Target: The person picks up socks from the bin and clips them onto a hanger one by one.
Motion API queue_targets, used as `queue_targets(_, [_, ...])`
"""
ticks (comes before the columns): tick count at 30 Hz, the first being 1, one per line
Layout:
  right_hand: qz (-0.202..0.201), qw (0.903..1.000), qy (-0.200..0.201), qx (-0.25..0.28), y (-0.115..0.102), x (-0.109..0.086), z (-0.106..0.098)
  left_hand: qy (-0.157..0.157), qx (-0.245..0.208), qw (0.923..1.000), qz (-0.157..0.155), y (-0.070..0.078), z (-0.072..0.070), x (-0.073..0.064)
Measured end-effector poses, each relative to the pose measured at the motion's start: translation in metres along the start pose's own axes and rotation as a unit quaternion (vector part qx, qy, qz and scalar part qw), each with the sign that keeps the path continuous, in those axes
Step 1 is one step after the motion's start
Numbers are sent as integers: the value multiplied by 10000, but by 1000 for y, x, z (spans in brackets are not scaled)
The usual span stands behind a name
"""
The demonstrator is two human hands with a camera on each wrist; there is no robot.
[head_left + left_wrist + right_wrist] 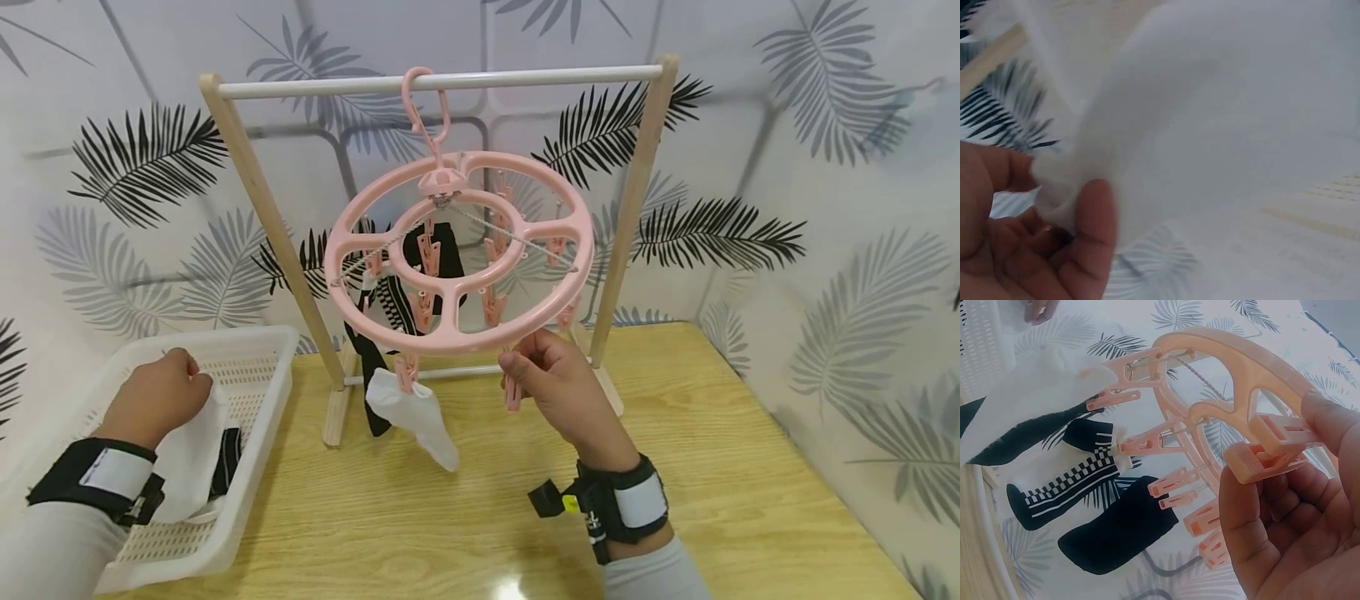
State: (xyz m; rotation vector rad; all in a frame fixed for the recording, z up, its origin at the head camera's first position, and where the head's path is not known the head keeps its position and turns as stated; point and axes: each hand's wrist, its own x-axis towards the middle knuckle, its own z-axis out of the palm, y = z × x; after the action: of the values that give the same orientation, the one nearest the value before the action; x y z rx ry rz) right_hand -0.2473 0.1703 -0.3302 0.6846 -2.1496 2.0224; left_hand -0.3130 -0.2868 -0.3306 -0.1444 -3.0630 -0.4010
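Observation:
My left hand (153, 396) is over the white basket and pinches a white sock (1229, 112) by its gathered edge; the sock hangs down below the fingers. With thumb and fingers my right hand (558, 383) holds a pink clothespin (1272, 444) at the near right rim of a round pink drying hanger (450, 340). No cloth shows in that clothespin. Clipped to other pegs are a white sock (412, 412), a black-and-white checkered sock (1072, 487) and a black sock (1122, 525). Another dark sock (1035, 434) is partly behind the hanging white one.
The hanger hooks over the white bar (540, 79) of a wooden stand (633, 200) on the wood-grain table (360, 517). In the white basket (251, 467) at the left lies a black striped item (226, 462). A leaf-patterned backdrop stands behind.

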Motion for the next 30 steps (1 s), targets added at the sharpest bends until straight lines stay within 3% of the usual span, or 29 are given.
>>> queue_targets(5, [19,10000,30,-18,1,0,-1,-448,-68,9989,130,22,-25,-3])
queue_targets(7, [8,10000,34,-46,1,1,-1,-477,-139,9984,278,33,-34,-7])
queue_targets(10, [13,10000,33,-52,1,0,-1,151,-96,9969,771,51,-44,-14])
queue_targets(14, [4,10000,22,-32,1,-1,-2,1292,-5,9843,1200,75,-55,-27])
queue_targets(17, [-25,10000,46,-23,2,-1,-2,1568,-161,9790,1296,91,-62,-39])
queue_targets(25, [2,10000,60,-32,1,0,-1,1462,-697,9781,1303,120,-60,-69])
queue_targets(30, [-51,10000,63,-35,1,-1,-1,1635,-1148,9638,1764,138,-36,-81])
